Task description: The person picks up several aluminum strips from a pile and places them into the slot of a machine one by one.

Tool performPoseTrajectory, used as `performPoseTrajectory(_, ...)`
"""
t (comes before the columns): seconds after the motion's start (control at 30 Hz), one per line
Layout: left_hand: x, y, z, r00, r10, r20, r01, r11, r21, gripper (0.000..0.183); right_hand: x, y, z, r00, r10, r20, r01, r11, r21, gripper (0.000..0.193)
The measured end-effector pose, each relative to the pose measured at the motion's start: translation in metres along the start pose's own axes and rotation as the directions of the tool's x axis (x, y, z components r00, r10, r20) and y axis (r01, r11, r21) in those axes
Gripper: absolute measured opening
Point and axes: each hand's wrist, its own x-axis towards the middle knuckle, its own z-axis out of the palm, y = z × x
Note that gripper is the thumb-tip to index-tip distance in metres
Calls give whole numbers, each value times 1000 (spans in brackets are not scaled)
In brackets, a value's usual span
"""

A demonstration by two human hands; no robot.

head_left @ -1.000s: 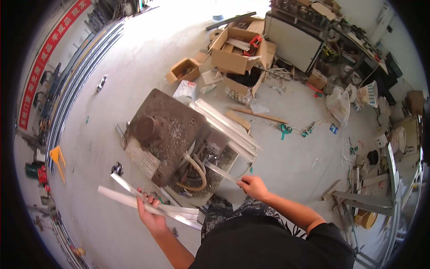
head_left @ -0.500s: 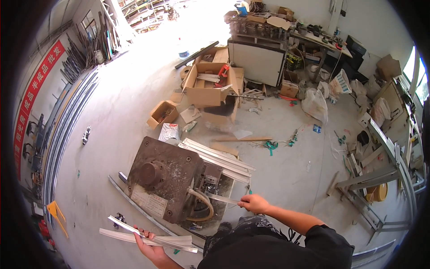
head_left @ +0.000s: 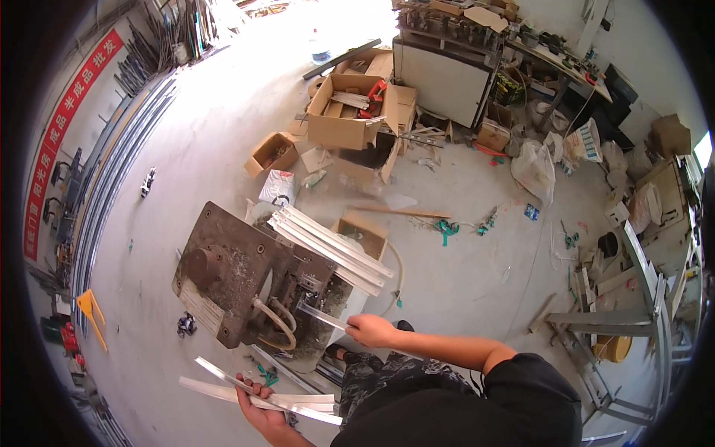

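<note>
My left hand (head_left: 261, 414) is closed around a few long, pale profile strips (head_left: 218, 392), which cross each other and fan apart at their left ends. In my right hand (head_left: 371, 331) is a single thin metal strip (head_left: 323, 316). The strip's far end reaches the dark press head of a bench machine (head_left: 237, 261); I cannot tell how far in it goes. The machine has a brown, chip-strewn metal plate with a round boss and looped hoses (head_left: 280, 325) beside the strip. Behind it, a stack of white profile strips (head_left: 331, 249) lies across the machine's far right side.
Open cardboard boxes (head_left: 316, 121) and a white bucket-like container (head_left: 277, 188) stand beyond the machine. Long metal bars (head_left: 119, 164) lie along the left wall. A metal frame (head_left: 646, 287) and a white sack (head_left: 533, 175) are at the right. Green scraps (head_left: 447, 229) litter the floor.
My view has shifted, so the machine sits further left. My right hand and its strip have come closer to the press head. The left hand still grips its strips.
</note>
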Motion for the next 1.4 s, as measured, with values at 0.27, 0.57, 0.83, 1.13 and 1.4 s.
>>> performPoseTrajectory(0.27, -26, 0, -14, 997, 32, -66, -33, 999, -10, 32, 24, 8, -2, 994, -97, 42, 104, 970, -221, 30)
performPoseTrajectory(0.57, -22, -3, -1, 996, -88, -6, 87, 993, -86, 31, 33, 14, -12, 987, 14, 161, 25, 971, -238, 31)
performPoseTrajectory(0.83, 0, 14, -17, 994, -91, 55, 96, 990, -103, 26, -91, -32, -81, 928, 251, 275, -293, 948, 126, 20)
performPoseTrajectory(1.13, 22, 13, -15, 966, -173, 194, 191, 978, -79, 26, -120, -52, -86, 963, 46, 264, -222, 688, 690, 26)
performPoseTrajectory(1.4, 15, 14, 5, 983, -138, 118, 146, 987, -62, 26, -75, -11, -28, 968, 206, 143, -238, 936, 260, 20)
